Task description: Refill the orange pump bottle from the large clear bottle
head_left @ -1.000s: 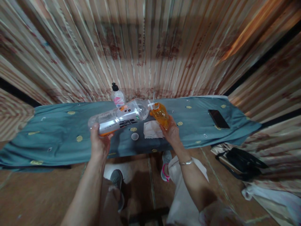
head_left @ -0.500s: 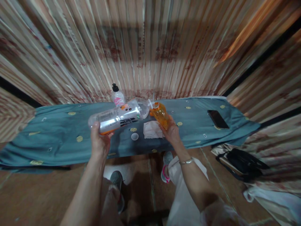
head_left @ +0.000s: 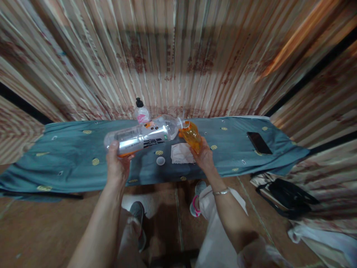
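Observation:
My left hand (head_left: 118,163) is closed round the base of a large clear plastic bottle (head_left: 134,139) with a silver and orange label. The bottle lies almost level in the air, its neck pointing right. At its mouth is a small orange see-through bottle (head_left: 192,134), tilted, its opening up and to the left. My right hand (head_left: 204,154) grips that orange bottle by its lower end. The two mouths meet or overlap; whether they touch I cannot tell. Below them on the cloth lie a white cap (head_left: 160,160) and a folded white tissue (head_left: 181,153).
A pump bottle (head_left: 142,113) with a black top stands at the back of the cloth-covered table (head_left: 69,163). A phone (head_left: 259,143) lies on the right. Beyond the table hangs a striped curtain (head_left: 156,56). A black bag (head_left: 290,195) is at the lower right.
The large bottle is tipped slightly more, its neck a little higher against its base. Both hands keep their hold, and the view has shifted slightly.

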### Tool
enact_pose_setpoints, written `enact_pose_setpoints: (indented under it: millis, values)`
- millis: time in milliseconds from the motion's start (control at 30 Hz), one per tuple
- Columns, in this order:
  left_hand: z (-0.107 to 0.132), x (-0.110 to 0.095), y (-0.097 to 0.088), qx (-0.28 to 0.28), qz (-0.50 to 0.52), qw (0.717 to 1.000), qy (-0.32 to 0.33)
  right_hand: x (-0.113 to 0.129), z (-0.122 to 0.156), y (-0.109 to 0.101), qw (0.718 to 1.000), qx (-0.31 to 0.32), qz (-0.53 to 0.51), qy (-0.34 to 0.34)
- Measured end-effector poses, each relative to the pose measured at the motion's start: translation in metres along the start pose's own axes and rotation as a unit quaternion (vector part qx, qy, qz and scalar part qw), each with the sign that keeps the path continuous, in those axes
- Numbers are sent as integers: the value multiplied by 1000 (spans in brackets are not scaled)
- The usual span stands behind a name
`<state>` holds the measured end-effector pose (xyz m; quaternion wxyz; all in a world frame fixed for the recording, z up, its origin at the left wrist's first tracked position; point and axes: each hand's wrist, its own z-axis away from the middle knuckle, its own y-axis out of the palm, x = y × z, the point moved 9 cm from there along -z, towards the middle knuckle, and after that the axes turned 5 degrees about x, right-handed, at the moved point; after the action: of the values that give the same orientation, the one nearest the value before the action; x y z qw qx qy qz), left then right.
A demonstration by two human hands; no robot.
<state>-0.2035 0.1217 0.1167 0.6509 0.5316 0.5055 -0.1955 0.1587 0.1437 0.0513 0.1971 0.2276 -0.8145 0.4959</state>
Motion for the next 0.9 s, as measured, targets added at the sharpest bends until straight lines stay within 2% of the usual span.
enact_pose_setpoints:
  millis: [267,633,900]
  values:
    - [0,-7,4,21,-8,999,25,4,-1,-4,1000,7,-13,17]
    - [1,-6,5,21,5,1000,20,7,0,-9,1000,1,-24,17]
    - [-1,-6,4,27,-9,999,26,4,-1,-7,999,23,-23,29]
